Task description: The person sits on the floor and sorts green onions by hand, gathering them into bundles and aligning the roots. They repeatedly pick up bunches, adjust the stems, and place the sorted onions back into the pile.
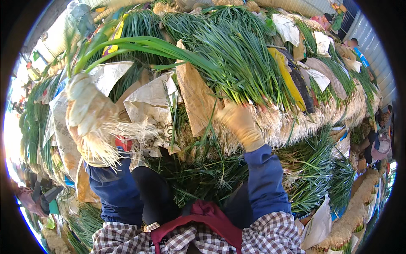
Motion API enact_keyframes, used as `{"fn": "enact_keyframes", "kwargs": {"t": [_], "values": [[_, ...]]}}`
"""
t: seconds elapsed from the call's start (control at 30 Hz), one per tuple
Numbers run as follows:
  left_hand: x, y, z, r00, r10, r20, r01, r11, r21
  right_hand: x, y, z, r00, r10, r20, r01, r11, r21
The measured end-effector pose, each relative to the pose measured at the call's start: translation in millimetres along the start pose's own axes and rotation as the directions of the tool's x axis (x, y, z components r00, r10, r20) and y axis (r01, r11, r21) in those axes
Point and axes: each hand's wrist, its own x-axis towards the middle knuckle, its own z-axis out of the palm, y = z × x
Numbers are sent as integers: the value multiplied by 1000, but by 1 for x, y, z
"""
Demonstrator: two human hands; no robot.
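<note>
My left hand [87,104], in a pale work glove, is raised at the left and closed around a bunch of scallion-like plants [104,149]. Their long white roots hang below the fist, and green leaves rise above it and seem to arch to the right. My right hand [238,122], in a tan glove, is at the root edge of a large pile of similar plants [241,66]. It is blurred, so whether its fingers grip any stalks cannot be made out. The pile's leaves point away from me, its roots [269,127] towards me.
A brown paper sheet [193,95] and printed white sacking [152,95] lie left of the pile. Yellow and black sacking [287,79] covers part of its right side. Loose green leaves [206,174] lie around my knees. Another person [377,147] is at the far right.
</note>
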Motion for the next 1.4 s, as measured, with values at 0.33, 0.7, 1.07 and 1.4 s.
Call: {"fn": "enact_keyframes", "kwargs": {"t": [0.33,0.7,1.07,1.4], "values": [[-14,41,-47,961,-73,266,89,995,-47,-40,22,-112,884,113,-454,-34,983,178],[-104,-149,-120,794,-391,-465,204,892,-403,-369,142,-164,184,381,-906,-211,916,342],[-119,-149,-123,796,-515,-318,259,765,-590,-322,231,-113,480,745,-463,-867,323,-379],[-110,-193,-111,665,-554,-501,360,826,-434,15,27,-66,985,118,-126,-172,637,-752]]}}
